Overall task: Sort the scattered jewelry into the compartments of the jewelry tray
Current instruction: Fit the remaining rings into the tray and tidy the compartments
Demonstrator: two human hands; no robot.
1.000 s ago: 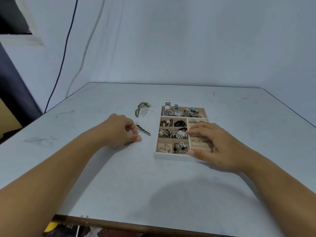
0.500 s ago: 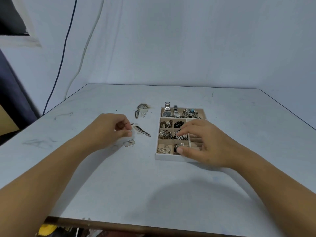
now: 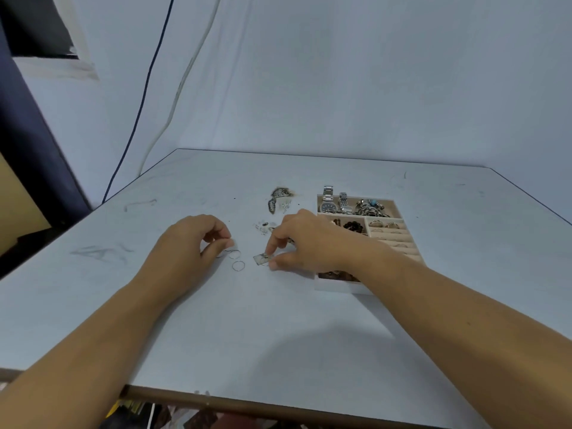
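On the table (image 3: 309, 342), just left of the jewelry tray (image 3: 339, 287), the right hand (image 3: 309, 243) pinches a small clear packet (image 3: 261, 259) lying flat. The left hand (image 3: 195, 243) curls, thumb against forefinger, beside two thin wire hoops (image 3: 238, 265); whether it grips one is unclear. Watches (image 3: 328, 206) fill the tray's far compartment.

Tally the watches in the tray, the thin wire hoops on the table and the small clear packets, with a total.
Watches: 2
Thin wire hoops in clear view: 2
Small clear packet: 1
Total: 5
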